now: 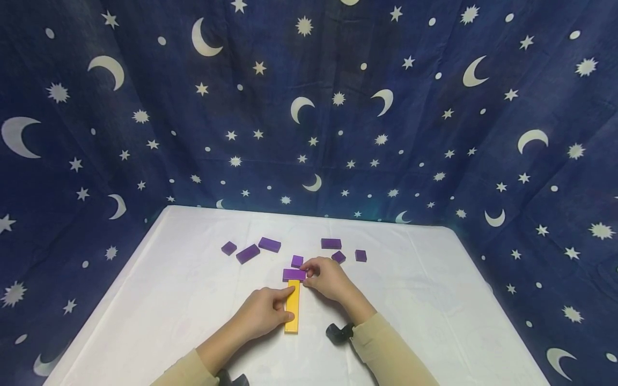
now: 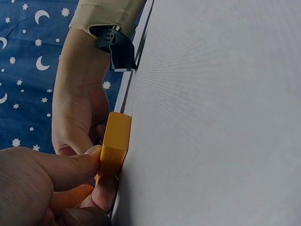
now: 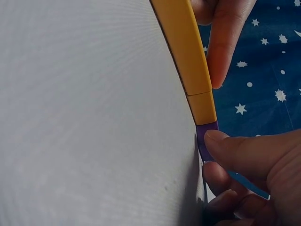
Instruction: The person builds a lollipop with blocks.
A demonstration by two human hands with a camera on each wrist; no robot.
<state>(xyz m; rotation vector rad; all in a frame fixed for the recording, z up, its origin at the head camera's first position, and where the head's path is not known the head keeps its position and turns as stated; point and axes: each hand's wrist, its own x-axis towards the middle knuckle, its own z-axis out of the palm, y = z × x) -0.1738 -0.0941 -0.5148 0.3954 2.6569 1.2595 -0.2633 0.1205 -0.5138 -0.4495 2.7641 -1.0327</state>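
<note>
A column of yellow blocks (image 1: 292, 303) lies flat on the white table, a seam across it showing in the right wrist view. My left hand (image 1: 265, 312) holds it from the left, thumb nearer me and index finger farther along. Crosswise against the column's far end is a purple rectangular block (image 1: 292, 275). Its right end is pinched between the thumb and index finger of my right hand (image 1: 328, 279). A small purple block (image 1: 297, 261) sits just beyond the crosswise one. In the left wrist view the yellow end (image 2: 116, 132) faces the camera.
Farther back on the left lie a small purple block (image 1: 229, 248) and two purple rectangular blocks (image 1: 248, 253). Back right are a purple rectangular block (image 1: 331, 244) and two small ones (image 1: 360, 255). A starry blue cloth (image 1: 309, 150) surrounds the table (image 1: 415, 300).
</note>
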